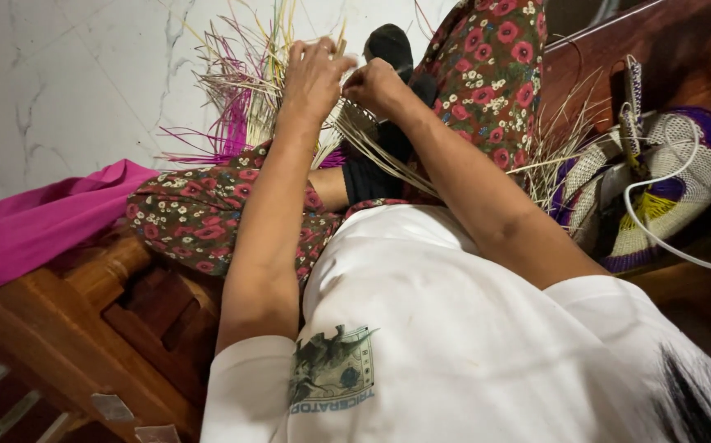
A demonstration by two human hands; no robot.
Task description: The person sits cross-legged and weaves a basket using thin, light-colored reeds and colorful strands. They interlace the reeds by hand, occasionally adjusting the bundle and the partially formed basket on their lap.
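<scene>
My left hand (314, 78) and my right hand (376, 86) meet over a small woven piece (355, 121) of pale straw strips held above my lap. Both hands pinch strips at the weave's edge. Long pale strips (388, 164) trail from the weave down toward my body. Loose natural, pink and green strips (241, 90) fan out beyond my left hand over the white floor. My legs are in floral trousers (487, 74) and dark socks (392, 45).
A finished woven bag (659, 189) in cream, purple and yellow lies at right with a white cord (667, 238) across it. Magenta cloth (36, 221) lies at left on a wooden seat frame (85, 320). White marble floor (68, 82) is beyond.
</scene>
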